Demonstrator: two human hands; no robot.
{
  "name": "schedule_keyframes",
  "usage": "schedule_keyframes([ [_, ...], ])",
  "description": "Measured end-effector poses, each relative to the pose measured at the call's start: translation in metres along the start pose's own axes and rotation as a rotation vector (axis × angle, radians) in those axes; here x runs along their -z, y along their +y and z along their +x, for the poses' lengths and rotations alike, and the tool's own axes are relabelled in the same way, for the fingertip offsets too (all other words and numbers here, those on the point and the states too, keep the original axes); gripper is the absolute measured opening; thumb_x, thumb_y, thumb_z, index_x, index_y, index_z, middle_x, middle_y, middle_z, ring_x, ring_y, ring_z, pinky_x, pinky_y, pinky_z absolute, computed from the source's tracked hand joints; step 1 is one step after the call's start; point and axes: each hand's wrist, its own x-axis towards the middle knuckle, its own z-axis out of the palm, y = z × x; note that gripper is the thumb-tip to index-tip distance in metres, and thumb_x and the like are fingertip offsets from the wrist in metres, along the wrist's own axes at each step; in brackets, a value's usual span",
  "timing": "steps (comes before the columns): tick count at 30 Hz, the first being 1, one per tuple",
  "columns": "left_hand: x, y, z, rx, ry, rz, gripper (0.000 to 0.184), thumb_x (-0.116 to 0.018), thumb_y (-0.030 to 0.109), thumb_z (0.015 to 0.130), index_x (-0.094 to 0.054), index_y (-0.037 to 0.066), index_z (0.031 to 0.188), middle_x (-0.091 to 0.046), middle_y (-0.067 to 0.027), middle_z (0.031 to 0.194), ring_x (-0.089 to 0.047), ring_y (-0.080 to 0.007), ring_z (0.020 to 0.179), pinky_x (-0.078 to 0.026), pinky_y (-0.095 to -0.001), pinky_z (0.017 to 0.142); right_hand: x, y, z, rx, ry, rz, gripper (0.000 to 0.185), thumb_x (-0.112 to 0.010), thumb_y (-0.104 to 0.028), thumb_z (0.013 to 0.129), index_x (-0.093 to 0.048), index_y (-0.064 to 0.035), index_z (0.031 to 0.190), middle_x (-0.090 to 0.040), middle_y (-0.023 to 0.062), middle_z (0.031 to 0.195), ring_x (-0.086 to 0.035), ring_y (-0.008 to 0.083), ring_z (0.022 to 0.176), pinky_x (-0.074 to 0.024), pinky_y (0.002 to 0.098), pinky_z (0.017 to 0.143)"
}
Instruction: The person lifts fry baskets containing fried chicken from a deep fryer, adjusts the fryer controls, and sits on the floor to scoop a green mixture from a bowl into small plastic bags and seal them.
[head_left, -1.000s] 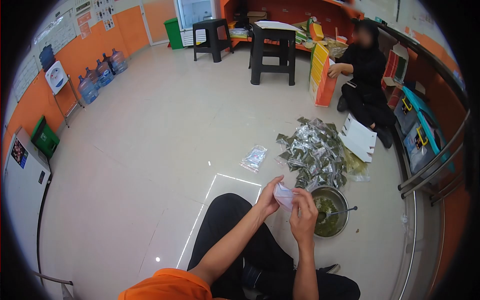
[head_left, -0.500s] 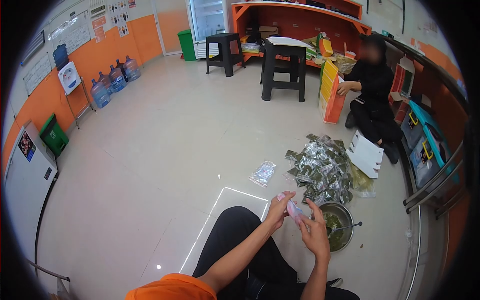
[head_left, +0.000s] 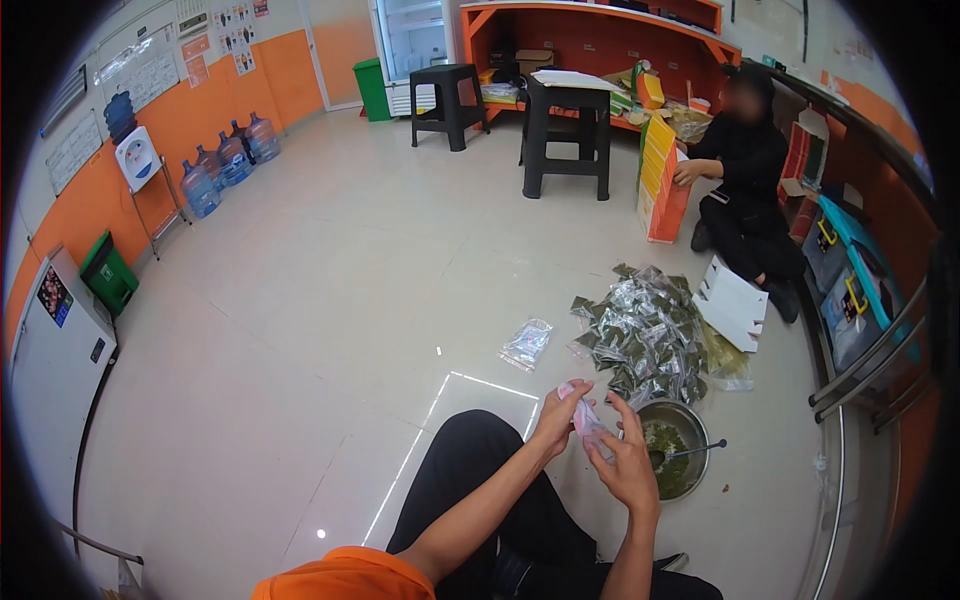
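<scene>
My left hand [head_left: 556, 419] pinches one end of a small clear plastic bag [head_left: 582, 410] with pinkish and whitish parts. Close against the bag's lower end is my right hand [head_left: 627, 464], its thumb and fingers around that end. Beside the right hand stands a round metal bowl [head_left: 697, 485] holding chopped green leafy material, with a dark-handled spoon [head_left: 700, 450] resting in it. Beyond the hands lies a heap of small filled bags [head_left: 645, 335] with dark green contents. A flat stack of clear plastic bags [head_left: 527, 344] lies on the floor to the left of the heap.
A co-worker in black [head_left: 745, 150] sits at the right, holding an orange and yellow carton [head_left: 662, 185]. Near them is a white cut cardboard piece [head_left: 730, 305]. Black stools [head_left: 567, 110] stand farther back. Lidded plastic bins [head_left: 850, 290] and a metal rail [head_left: 832, 500] border the right side.
The bag between my hands has turned slightly and shows more of its clear lower part. My hands stay in nearly the same place.
</scene>
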Motion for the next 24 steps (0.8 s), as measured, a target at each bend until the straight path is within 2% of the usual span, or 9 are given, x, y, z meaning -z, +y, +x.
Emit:
schedule_keyframes([
  [2, 0.001, -0.002, 0.002, -0.012, 0.004, -0.001, 0.038, -0.071, 0.025, 0.088, -0.056, 0.002, 0.115, -0.061, -0.0079, 0.097, -0.064, -0.0199, 0.091, -0.058, -0.0371, 0.063, -0.003, 0.002, 0.0, -0.01, 0.02, 0.001, 0.023, -0.066, -0.008, 0.084, -0.071, 0.0032, 0.104, -0.042, 0.0193, 0.146, -0.04, 0.038, 0.134, -0.0362, 0.0441, 0.11],
  [8, -0.007, 0.006, -0.006, 0.006, 0.043, 0.058, 0.041, -0.071, 0.029, 0.088, -0.056, 0.004, 0.118, -0.061, -0.0066, 0.1, -0.064, -0.02, 0.094, -0.055, -0.0409, 0.073, -0.008, 0.004, 0.001, 0.043, 0.128, -0.17, 0.019, -0.063, -0.001, 0.083, -0.068, 0.0094, 0.098, -0.046, 0.0188, 0.141, -0.046, 0.0383, 0.128, -0.0413, 0.0437, 0.105],
  [11, -0.009, 0.007, -0.01, 0.001, 0.041, 0.115, 0.047, -0.071, 0.031, 0.088, -0.054, 0.003, 0.121, -0.061, -0.0071, 0.102, -0.062, -0.02, 0.097, -0.054, -0.0403, 0.075, -0.006, 0.001, 0.002, 0.005, 0.126, -0.222, 0.018, -0.063, 0.002, 0.081, -0.068, 0.0097, 0.097, -0.047, 0.0181, 0.14, -0.047, 0.0382, 0.126, -0.0422, 0.0435, 0.104],
  [14, -0.01, 0.004, -0.009, -0.043, 0.044, 0.179, 0.052, -0.072, 0.034, 0.088, -0.053, 0.003, 0.125, -0.061, -0.0076, 0.103, -0.061, -0.0198, 0.1, -0.053, -0.0409, 0.076, -0.006, 0.001, 0.001, -0.007, 0.127, -0.202, 0.011, -0.063, 0.004, 0.079, -0.065, 0.013, 0.086, -0.046, 0.0184, 0.141, -0.048, 0.0367, 0.126, -0.0425, 0.043, 0.103],
  [20, -0.003, 0.003, -0.003, -0.02, 0.021, 0.137, 0.054, -0.07, 0.038, 0.089, -0.053, 0.001, 0.126, -0.059, -0.0083, 0.106, -0.061, -0.0195, 0.099, -0.053, -0.0416, 0.076, -0.001, 0.008, -0.001, -0.019, 0.106, -0.104, 0.017, -0.062, 0.005, 0.079, -0.069, 0.0097, 0.094, -0.046, 0.0179, 0.141, -0.048, 0.0359, 0.127, -0.0458, 0.0413, 0.099],
  [24, -0.006, 0.003, -0.006, -0.016, 0.057, 0.137, 0.053, -0.07, 0.039, 0.089, -0.055, 0.001, 0.123, -0.06, -0.0082, 0.103, -0.061, -0.0191, 0.097, -0.053, -0.0417, 0.076, 0.001, 0.007, -0.001, -0.005, 0.095, -0.065, 0.018, -0.061, 0.004, 0.082, -0.071, 0.0075, 0.096, -0.045, 0.0176, 0.143, -0.047, 0.0357, 0.128, -0.0467, 0.0411, 0.097],
])
